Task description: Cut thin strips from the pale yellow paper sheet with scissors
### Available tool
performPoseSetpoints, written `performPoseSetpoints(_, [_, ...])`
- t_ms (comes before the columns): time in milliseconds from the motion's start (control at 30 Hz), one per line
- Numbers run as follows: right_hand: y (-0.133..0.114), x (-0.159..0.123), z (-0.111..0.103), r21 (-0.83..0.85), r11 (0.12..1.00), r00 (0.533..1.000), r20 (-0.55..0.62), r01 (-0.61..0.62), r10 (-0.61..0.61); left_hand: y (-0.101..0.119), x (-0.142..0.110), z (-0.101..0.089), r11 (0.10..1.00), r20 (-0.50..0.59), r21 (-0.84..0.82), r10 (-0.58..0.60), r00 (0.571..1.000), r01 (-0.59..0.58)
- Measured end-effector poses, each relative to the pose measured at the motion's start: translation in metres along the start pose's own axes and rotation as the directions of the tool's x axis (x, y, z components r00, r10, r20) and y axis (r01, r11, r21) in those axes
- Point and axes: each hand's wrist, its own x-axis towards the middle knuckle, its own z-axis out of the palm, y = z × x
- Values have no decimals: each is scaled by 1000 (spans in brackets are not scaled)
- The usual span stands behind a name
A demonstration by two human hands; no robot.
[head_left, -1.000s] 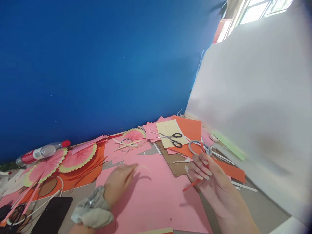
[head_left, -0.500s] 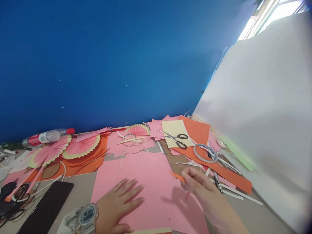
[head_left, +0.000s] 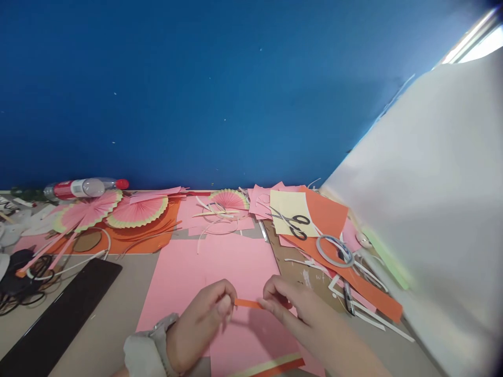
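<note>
A short orange paper strip (head_left: 248, 303) is stretched between my two hands, above pink paper sheets (head_left: 236, 262). My left hand (head_left: 204, 319) pinches its left end, and a watch and pale cuff sit at that wrist. The right end is gripped between the thumb and fingers of my right hand (head_left: 288, 309). Near the bottom edge, a cream and orange paper band (head_left: 275, 366) lies on the pink sheet. Scissors (head_left: 298, 225) with black handles rest on a cream paper sheet to the right, beyond my hands.
A roll of tape (head_left: 335, 251) lies on orange paper at right, with white strips and a pen (head_left: 348, 298) nearby. Pink paper fans (head_left: 137, 210) and a plastic bottle (head_left: 86, 187) are at back left. A black phone (head_left: 63, 314) and cables (head_left: 35, 277) occupy the left side.
My left hand, earlier spread flat on the pink sheet, has lifted and now pinches the orange strip. My right hand has moved left with the strip. The view has shifted slightly.
</note>
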Motion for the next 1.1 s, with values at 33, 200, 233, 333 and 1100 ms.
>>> performPoseSetpoints(33, [0,0,1,16,1000,1000,13,4,-4,4,0,-3,999,-5,-32,-44,999,44])
performPoseSetpoints(200, [-8,5,4,117,993,1000,22,-18,15,27,2,-11,974,-5,178,-143,990,142])
performPoseSetpoints(233, [-10,6,4,141,990,1000,20,-24,21,32,2,-12,967,-4,218,-132,991,130])
performPoseSetpoints(333, [-13,8,3,267,964,999,32,-6,-3,44,0,-13,944,33,324,-78,996,63])
performPoseSetpoints(1100, [-17,15,7,190,979,996,-49,79,-71,56,-2,-15,842,-42,538,-30,999,48])
